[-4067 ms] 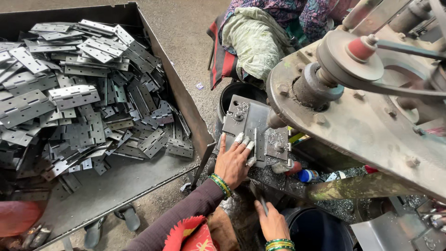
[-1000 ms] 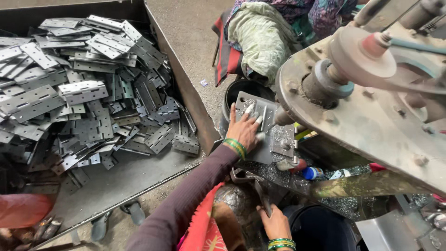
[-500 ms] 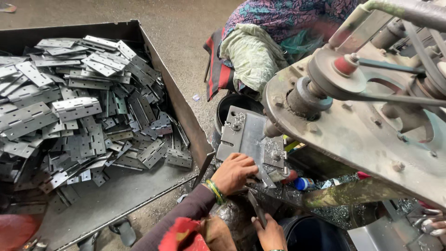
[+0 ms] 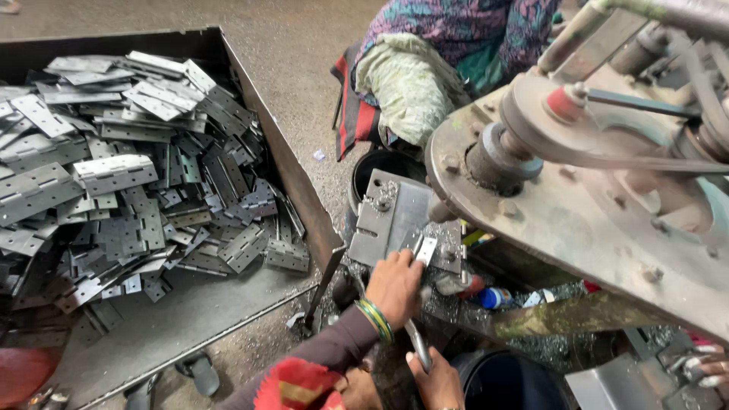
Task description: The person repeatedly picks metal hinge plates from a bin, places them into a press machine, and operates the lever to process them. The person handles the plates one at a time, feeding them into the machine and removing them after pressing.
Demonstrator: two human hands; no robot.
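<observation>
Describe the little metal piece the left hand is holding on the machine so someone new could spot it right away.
Start at the big rusty machine on the right and drop to the grey steel plate below its front edge. At that plate's lower edge, the left hand pinches a small metal piece. It is bright, pale and alone, unlike the dull grey hinges heaped in the tray.

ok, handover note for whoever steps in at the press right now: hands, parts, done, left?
Left hand: on the steel bed plate, pressing a small metal piece against it.
Right hand: low, gripping a thin metal rod.
Stock: loose hinges heaped in the black wheeled bin at left.
Done: piece placed on the plate.
Left: the heap of hinges.
</observation>
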